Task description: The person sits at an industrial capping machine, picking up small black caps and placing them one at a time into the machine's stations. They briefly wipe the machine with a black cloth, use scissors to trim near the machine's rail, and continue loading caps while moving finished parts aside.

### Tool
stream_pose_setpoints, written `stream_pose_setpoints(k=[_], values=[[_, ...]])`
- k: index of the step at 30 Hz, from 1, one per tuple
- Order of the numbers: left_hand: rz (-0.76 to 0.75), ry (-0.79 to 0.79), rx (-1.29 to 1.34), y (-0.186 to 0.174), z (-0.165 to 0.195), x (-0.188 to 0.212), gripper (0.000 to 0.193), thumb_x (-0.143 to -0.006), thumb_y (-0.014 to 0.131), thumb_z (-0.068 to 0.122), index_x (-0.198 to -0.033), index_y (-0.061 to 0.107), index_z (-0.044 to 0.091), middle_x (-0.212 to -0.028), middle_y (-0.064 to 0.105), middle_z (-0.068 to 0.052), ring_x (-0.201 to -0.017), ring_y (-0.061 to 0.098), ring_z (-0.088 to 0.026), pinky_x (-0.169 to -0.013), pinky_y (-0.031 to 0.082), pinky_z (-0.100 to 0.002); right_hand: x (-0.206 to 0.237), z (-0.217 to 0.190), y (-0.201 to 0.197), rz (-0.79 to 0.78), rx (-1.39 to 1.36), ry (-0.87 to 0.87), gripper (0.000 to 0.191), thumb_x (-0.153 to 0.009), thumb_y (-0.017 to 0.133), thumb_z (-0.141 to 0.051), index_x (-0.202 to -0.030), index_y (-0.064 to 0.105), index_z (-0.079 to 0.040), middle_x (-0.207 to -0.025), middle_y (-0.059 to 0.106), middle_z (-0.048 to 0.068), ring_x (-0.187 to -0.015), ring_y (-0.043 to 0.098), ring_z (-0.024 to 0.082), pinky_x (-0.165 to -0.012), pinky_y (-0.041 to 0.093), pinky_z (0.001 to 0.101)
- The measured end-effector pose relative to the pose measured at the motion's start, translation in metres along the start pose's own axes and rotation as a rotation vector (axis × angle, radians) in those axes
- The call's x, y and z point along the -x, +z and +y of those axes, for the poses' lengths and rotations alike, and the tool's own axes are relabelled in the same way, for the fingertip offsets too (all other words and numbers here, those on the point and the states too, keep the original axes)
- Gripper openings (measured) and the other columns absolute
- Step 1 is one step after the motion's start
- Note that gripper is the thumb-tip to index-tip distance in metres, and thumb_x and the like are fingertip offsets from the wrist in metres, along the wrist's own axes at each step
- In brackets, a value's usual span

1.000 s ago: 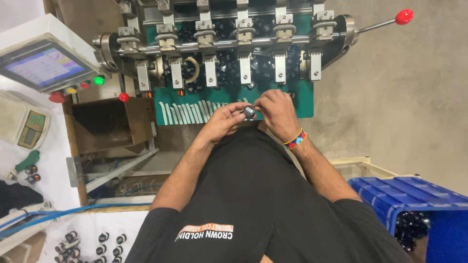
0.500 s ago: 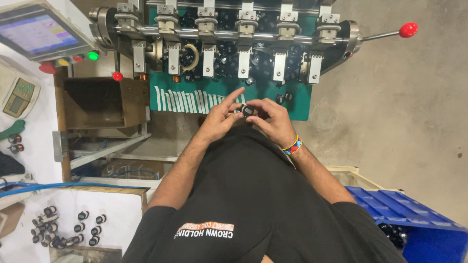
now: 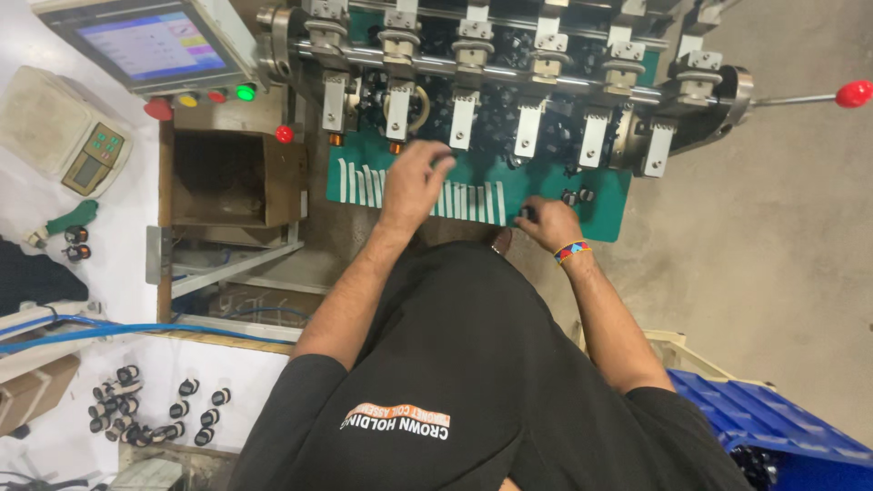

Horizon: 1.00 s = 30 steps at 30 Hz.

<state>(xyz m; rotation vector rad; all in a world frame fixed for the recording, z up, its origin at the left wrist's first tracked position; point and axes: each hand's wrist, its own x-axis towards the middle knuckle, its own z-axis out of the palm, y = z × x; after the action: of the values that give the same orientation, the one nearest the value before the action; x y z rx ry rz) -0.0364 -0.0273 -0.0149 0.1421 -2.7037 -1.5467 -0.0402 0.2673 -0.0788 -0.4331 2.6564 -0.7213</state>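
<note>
Even, bright overhead light is filling the scene; the left hand (image 3: 416,182) is smearing with motion blur, and wide-angle distortion is bending the edges

Matt green plate (image 3: 600,214), shiny metal clamps (image 3: 464,118)

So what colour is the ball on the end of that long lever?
Red. The ball on the lever shows clearly in the head view.

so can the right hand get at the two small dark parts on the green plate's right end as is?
Probably yes. The right hand rests on the green plate, just left of the small dark parts. Nothing lies between them, and the left hand is off to the side.
</note>
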Motion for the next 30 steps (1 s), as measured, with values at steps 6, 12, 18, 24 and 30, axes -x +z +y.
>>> stream_pose_setpoints(k=[6,12,18,24,30], values=[[0.369,0.245,0.007,-0.067,-0.002,-0.048,0.021,-0.088,0.079,0.012,-0.105,0.072,0.002,-0.098,0.061,-0.011,-0.087,0.063,-0.026,-0.07,0.051,-0.036,-0.018,0.008,0.036,0.353,0.116,0.192,0.035,-0.094,0.072,-0.027,-0.124,0.068,-0.009,-0.088,0.074,0.016,-0.082,0.069,0.038,-0.07,0.053,0.0485],[0.426,0.052,0.076,-0.086,-0.043,-0.009,0.009,-0.095,0.076,0.012,-0.1,0.074,0.004,-0.098,0.074,-0.008,-0.084,0.07,-0.023,-0.073,0.054,-0.033,-0.036,-0.077,0.042,0.205,-0.15,0.015,0.029,-0.093,0.071,-0.024,-0.119,0.07,-0.01,-0.088,0.07,0.014,-0.076,0.068,0.033,-0.07,0.053,0.044],[0.049,-0.453,0.563,-0.066,-0.097,-0.013,0.02,-0.099,0.067,0.018,-0.112,0.072,0.003,-0.096,0.078,-0.011,-0.076,0.073,-0.019,-0.065,0.057,-0.029,-0.066,-0.15,0.067,0.043,-0.418,-0.116,0.037,-0.098,0.067,-0.029,-0.127,0.066,-0.006,-0.113,0.066,0.014,-0.103,0.067,0.027,-0.081,0.056,0.0385],[-0.41,-0.745,1.015,-0.047,-0.112,-0.026,0.031,-0.103,0.06,0.019,-0.131,0.061,0.004,-0.108,0.074,-0.008,-0.088,0.075,-0.023,-0.068,0.062,-0.037,-0.116,-0.173,0.098,-0.066,-0.986,0.015,0.045,-0.107,0.053,-0.038,-0.138,0.055,-0.006,-0.13,0.062,0.007,-0.119,0.06,0.019,-0.097,0.05,0.0314],[-0.375,-0.267,0.278,-0.078,-0.114,0.016,0.027,-0.101,0.069,0.019,-0.124,0.075,0.007,-0.105,0.079,-0.011,-0.09,0.075,-0.02,-0.078,0.059,-0.032,-0.105,-0.203,0.11,-0.142,-1.417,0.352,0.036,-0.106,0.046,-0.044,-0.097,0.055,-0.011,-0.072,0.04,-0.005,-0.063,0.043,0.009,-0.056,0.035,0.0261]])
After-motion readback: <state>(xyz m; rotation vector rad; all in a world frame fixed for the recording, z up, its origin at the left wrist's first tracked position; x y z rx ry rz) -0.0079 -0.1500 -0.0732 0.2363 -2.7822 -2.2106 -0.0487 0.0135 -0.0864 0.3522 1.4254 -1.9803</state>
